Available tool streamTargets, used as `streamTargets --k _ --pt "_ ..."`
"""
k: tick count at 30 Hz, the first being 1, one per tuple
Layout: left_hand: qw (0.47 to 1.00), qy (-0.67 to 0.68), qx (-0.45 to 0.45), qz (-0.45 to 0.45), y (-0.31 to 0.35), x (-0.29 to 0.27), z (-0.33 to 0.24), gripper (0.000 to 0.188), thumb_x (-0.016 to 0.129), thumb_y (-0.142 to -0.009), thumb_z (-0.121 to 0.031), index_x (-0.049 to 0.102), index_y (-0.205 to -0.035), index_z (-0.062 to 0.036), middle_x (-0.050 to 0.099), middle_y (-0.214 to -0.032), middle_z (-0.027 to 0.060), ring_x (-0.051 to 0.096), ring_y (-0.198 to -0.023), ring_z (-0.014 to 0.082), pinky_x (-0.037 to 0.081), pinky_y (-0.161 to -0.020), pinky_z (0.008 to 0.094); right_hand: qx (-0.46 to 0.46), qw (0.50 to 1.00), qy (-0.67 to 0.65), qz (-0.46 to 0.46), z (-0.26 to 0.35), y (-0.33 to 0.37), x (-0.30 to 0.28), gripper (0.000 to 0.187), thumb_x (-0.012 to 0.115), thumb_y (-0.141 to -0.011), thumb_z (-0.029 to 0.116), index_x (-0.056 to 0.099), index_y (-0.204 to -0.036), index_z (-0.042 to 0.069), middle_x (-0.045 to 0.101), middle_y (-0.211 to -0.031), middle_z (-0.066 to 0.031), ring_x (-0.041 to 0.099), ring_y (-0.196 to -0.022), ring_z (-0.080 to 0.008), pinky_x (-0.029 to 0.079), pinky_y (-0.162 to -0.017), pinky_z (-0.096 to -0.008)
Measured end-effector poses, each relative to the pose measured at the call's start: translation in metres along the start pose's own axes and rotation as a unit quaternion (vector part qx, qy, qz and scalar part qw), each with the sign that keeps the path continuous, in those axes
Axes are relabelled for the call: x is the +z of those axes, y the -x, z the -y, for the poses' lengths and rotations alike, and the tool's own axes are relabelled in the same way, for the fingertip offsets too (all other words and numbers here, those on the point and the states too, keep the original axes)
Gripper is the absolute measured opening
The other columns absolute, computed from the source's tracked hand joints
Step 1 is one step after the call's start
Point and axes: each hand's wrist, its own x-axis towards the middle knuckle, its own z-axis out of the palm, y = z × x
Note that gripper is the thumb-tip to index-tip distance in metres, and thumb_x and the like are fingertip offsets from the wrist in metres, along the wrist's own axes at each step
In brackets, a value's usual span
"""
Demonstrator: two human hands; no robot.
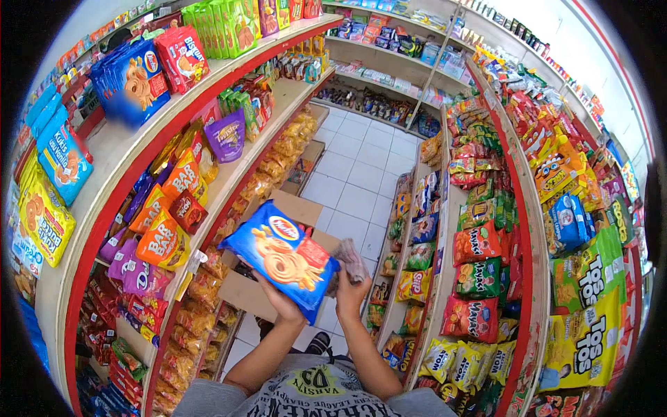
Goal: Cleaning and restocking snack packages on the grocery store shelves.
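Note:
A blue packet of ring-shaped snacks [283, 254] is held up in front of me, its printed face turned upward. My left hand [283, 304] grips its lower edge from beneath; most of those fingers are hidden behind the packet. At the packet's right side, my right hand [352, 295] is closed around a crumpled greyish cloth [353, 258]. The cloth touches or nearly touches the packet's right edge. Below the packet stands an open cardboard box [244, 290] with its flaps spread; the packet covers most of its inside.
Left shelves [194, 82] carry similar blue packets [133, 78], orange bags [165, 240] and a purple pouch [225, 135]. Shelves on the right [517, 208] hold red, green and yellow snack bags [472, 317]. A white tiled aisle [354, 160] runs between them to shelves at the back.

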Motion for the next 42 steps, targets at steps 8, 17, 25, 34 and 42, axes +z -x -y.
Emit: streamTargets --k 8,17,25,34,42 --pt "0.998 -0.037 0.049 -0.008 -0.01 0.016 0.014 0.07 0.02 -0.091 -0.058 0.019 -0.138 -0.0064 0.025 -0.142 0.0093 0.028 -0.129 0.0245 0.021 -0.107 0.0375 0.117 0.992 -0.011 -0.039 0.018 0.053 -0.008 0.035 0.058 -0.087 0.016 0.048 -0.115 -0.001 0.053 -0.116 -0.0112 0.049 -0.107 -0.0173 0.039 -0.09 -0.0287" --pt "0.999 -0.024 -0.028 0.026 -0.009 -0.005 0.033 0.073 0.023 -0.088 -0.063 0.024 -0.136 -0.0078 0.033 -0.137 0.0086 0.035 -0.124 0.0249 0.028 -0.104 0.0371 0.24 0.938 -0.246 0.043 0.046 0.038 -0.008 0.036 0.05 -0.09 0.013 0.046 -0.124 0.003 0.052 -0.121 -0.0058 0.051 -0.108 -0.0149 0.041 -0.089 -0.0273" --pt "0.994 -0.105 -0.011 -0.027 -0.061 -0.035 0.014 0.062 0.029 -0.09 -0.058 0.027 -0.13 -0.011 0.051 -0.105 0.0037 0.054 -0.065 0.008 0.044 -0.051 0.0212 0.248 0.948 -0.141 0.142 0.062 0.071 -0.048 0.033 0.057 -0.087 0.02 0.052 -0.116 0.005 0.057 -0.107 -0.0036 0.057 -0.093 -0.0131 0.048 -0.071 -0.0281" --pt "0.982 -0.158 0.098 0.045 -0.035 0.001 0.008 0.065 0.04 -0.094 -0.032 0.006 -0.142 -0.0048 0.022 -0.141 0.014 0.028 -0.126 0.0238 0.024 -0.104 0.0356 -0.181 0.97 0.138 0.088 0.05 0.039 -0.059 0.042 0.053 -0.087 0.013 0.044 -0.126 -0.001 0.049 -0.125 -0.0139 0.044 -0.118 -0.0268 0.035 -0.098 -0.0388" --pt "0.975 -0.133 0.097 0.149 -0.005 0.029 0.002 0.058 0.025 -0.097 -0.038 0.004 -0.142 -0.0096 0.018 -0.143 0.0134 0.025 -0.13 0.0259 0.021 -0.107 0.0389 -0.298 0.871 0.274 0.279 0.091 0.057 0.003 0.052 0.05 -0.081 0.004 0.037 -0.131 -0.001 0.024 -0.141 -0.0249 0.02 -0.132 -0.0388 0.018 -0.106 -0.0456"
